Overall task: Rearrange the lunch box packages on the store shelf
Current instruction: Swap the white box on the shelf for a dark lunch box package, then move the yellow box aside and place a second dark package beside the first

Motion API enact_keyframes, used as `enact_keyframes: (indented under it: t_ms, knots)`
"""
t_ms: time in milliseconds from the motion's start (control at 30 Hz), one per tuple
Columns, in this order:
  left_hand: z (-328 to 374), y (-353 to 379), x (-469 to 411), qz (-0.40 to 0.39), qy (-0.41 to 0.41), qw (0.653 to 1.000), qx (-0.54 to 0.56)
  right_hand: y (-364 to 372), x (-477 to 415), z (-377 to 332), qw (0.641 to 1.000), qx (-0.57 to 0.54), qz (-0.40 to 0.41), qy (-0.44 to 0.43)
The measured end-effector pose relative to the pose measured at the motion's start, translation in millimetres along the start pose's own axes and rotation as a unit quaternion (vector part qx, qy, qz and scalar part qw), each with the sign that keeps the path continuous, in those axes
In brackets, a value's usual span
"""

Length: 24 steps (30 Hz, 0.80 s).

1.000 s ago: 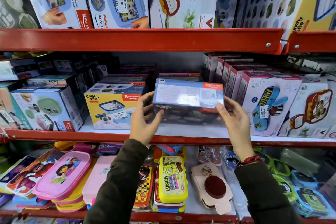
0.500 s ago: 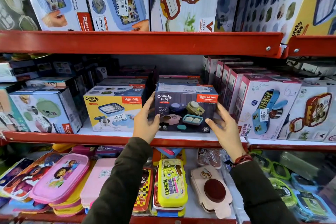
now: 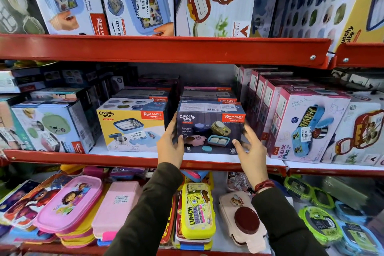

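Both hands bracket the dark Crunchy Bite box [image 3: 209, 129], which sits on the middle shelf [image 3: 133, 159].

The left hand [image 3: 170, 143] is pressed to the dark box's left edge, thumb on its front; the right hand [image 3: 250, 147] is spread wide at its right side, fingers blurred, so whether they touch is unclear. The box stands upright, front face out, squared with the yellow Crunchy Bite box [image 3: 131, 125] just left of it, likely so the labels line up. Right of it stands the pink-topped Kidzee box [image 3: 307, 127]; matching boxes are stacked behind it.
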State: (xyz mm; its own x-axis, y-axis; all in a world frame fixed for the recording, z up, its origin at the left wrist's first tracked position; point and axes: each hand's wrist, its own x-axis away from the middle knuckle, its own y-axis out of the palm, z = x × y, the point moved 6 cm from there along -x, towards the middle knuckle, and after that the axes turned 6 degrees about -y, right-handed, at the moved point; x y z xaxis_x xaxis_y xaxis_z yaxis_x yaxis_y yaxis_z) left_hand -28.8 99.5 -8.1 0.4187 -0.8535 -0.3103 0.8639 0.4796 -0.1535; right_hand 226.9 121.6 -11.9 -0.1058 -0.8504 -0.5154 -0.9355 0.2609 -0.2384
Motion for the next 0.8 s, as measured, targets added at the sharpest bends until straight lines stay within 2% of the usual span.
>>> enact_keyframes:
  t_ms: [167,267,367,433,633,800]
  knots:
    - [2,1,2,0.019,0.000,1.000,-0.025,1,3,-1,1.000,0.004,0.005,-0.004]
    - [1,-4,13,0.022,-0.002,1.000,0.001,-6,13,-6,0.999,-0.012,0.048,-0.013]
    - [-1,-18,26,0.039,0.016,0.999,0.027,-12,31,-21,0.991,0.005,0.114,-0.068]
    - [3,-32,33,0.049,0.047,0.997,0.024,-1,40,-36,0.988,0.013,0.116,-0.098]
    - [9,-92,32,0.123,0.130,0.984,0.009,81,55,-81,0.994,-0.027,-0.002,-0.103]
    - [-6,-152,8,0.173,0.136,0.975,-0.022,150,59,-94,0.992,0.016,-0.123,-0.038]
